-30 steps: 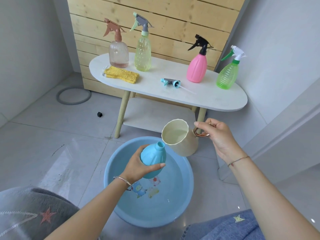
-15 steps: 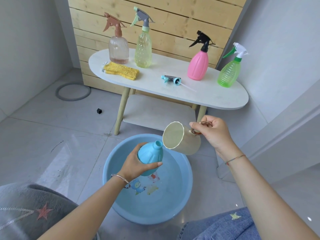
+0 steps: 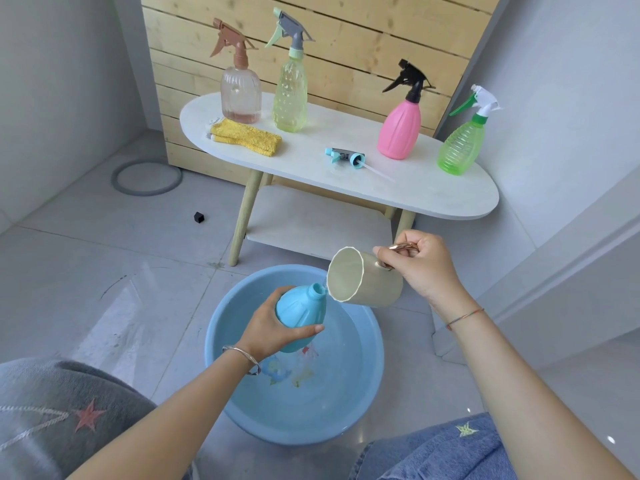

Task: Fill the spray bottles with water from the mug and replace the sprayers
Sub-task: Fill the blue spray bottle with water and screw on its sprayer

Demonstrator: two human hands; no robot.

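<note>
Right hand (image 3: 424, 268) tips mug (image 3: 365, 284) mouth-left.

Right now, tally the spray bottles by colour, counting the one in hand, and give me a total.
Clear bottle: 1
Yellow bottle: 1
Pink bottle: 1
Green bottle: 1
Blue bottle, gripped by the left hand, no sprayer on it: 1
Total: 5

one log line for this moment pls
step: filling | left hand: holds blue bottle over basin | right hand: holds mug tilted at bottle mouth | sprayer: off, on table
</note>
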